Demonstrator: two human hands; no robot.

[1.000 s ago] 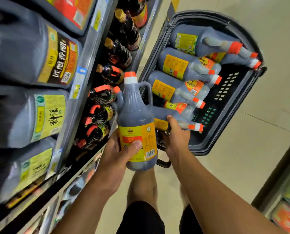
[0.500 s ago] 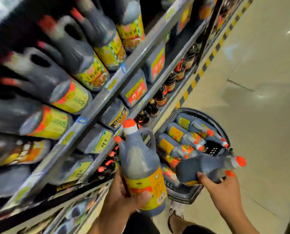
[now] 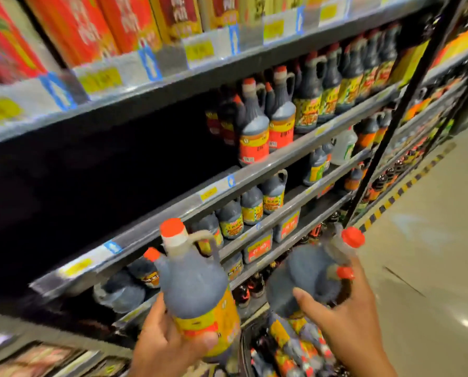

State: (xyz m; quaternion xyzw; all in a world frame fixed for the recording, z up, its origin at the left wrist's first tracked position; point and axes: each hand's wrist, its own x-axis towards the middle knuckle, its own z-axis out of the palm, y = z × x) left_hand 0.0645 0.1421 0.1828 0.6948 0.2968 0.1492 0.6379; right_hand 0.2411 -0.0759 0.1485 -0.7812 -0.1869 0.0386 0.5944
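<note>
My left hand (image 3: 163, 341) grips the lower body of a dark sauce jug (image 3: 193, 281) with an orange cap, a side handle and a yellow-orange label; it stands upright in front of the shelves. My right hand (image 3: 344, 319) holds a second dark jug (image 3: 306, 276), tilted with its orange cap pointing up and right. Both jugs are raised before a shelf (image 3: 156, 227) whose left stretch is dark and bare. At the bottom edge lies the basket (image 3: 243, 346) with several more jugs (image 3: 290, 346) lying in it.
Store shelving fills the left and middle, with rows of dark jugs (image 3: 254, 131) on the shelf's right part and more on lower shelves. Red and yellow boxes (image 3: 72, 25) stand on the top shelf. Beige floor (image 3: 431, 268) with a yellow-black stripe lies to the right.
My view has swung up from the basket to the shelves. My right hand took a jug out of the basket and raised it beside the left one; both jugs now sit higher.
</note>
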